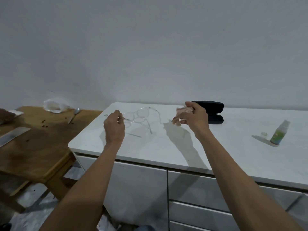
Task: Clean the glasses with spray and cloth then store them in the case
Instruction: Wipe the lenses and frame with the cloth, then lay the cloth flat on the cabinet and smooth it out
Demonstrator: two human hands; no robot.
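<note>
- Between the left hand's (114, 125) pinched fingertips (119, 117) sits one edge of the clear-framed glasses (141, 117), held up just above the white counter (183, 147), temples open and pointing toward the person.
- Beside them, the right hand (195, 120) has its fingers curled tight around a bunched pinkish cloth (180, 114); cloth and lenses are near but apart.
- Behind that hand the black case (211, 112) lies open against the wall, nothing visible inside.
- Well off to the right stands the spray bottle (278, 134), its small clear cap (264, 135) set just beside it, so spraying looks done.
- Judged step: wiping, about to begin or between strokes.
- Next move calls for bringing the cloth onto a lens while the left pinch steadies the frame; light pressure, since the grip is only at one edge.
- Folding the temples and casing remain.
</note>
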